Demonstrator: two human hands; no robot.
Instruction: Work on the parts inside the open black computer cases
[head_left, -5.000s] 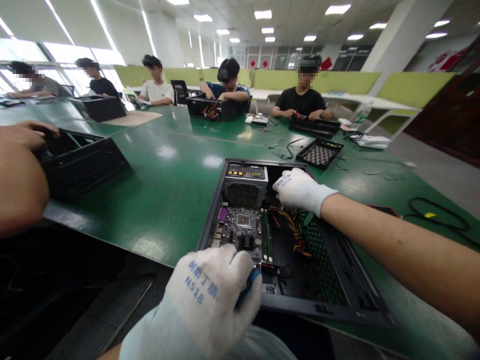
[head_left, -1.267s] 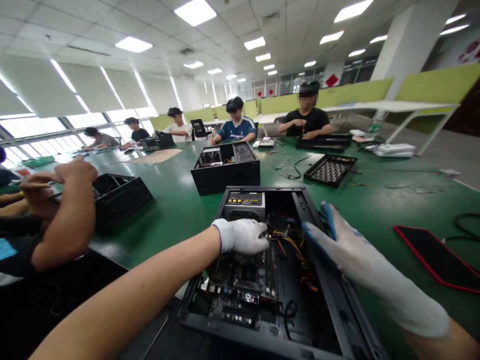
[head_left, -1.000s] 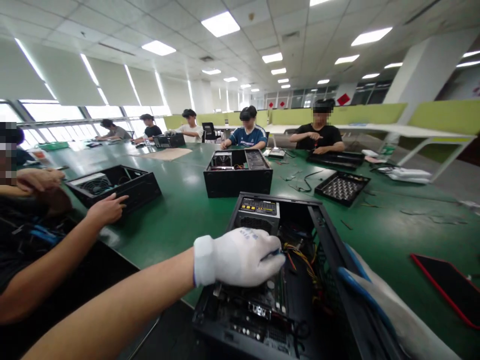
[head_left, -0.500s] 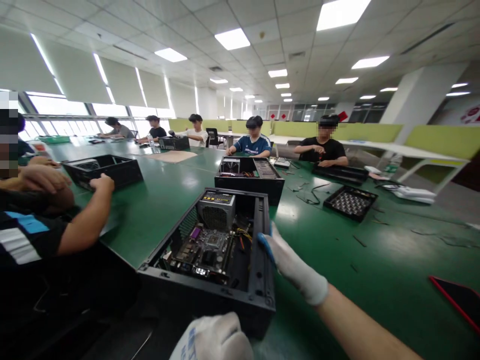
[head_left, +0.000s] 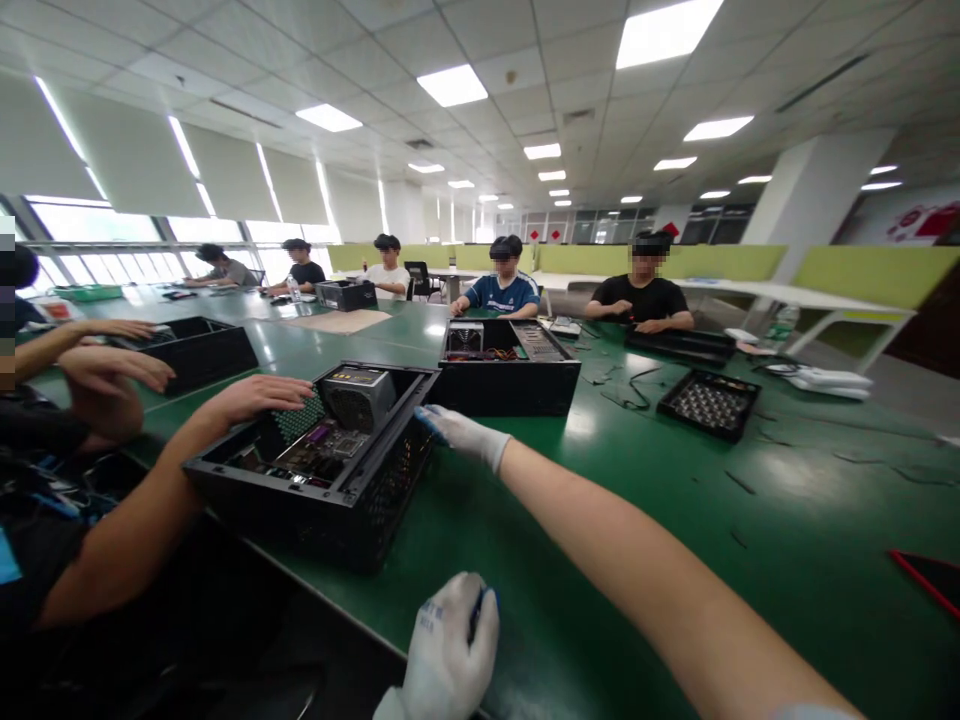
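An open black computer case (head_left: 367,500) lies on the green table, tilted across it near the left edge. Inside are a grey power supply (head_left: 358,398) and a motherboard (head_left: 330,447). My right hand (head_left: 461,437), in a white glove with blue fingertips, grips the far right corner of the case. My left hand (head_left: 450,640), gloved too, is curled above the table's near edge, apart from the case; whatever its fingers enclose is hidden. A co-worker's bare hand (head_left: 259,397) reaches over the left side of the case.
A second open case (head_left: 510,385) stands just behind, and another case (head_left: 202,355) is at the left beside co-workers' hands. On the right lie a black tray of parts (head_left: 709,403), loose cables (head_left: 637,390) and a red-edged dark item (head_left: 930,585). Several people sit across the table.
The case has slid left and away and turned, with my right hand against it. My left hand has come apart from its near side. The co-worker's hand now reaches over this case.
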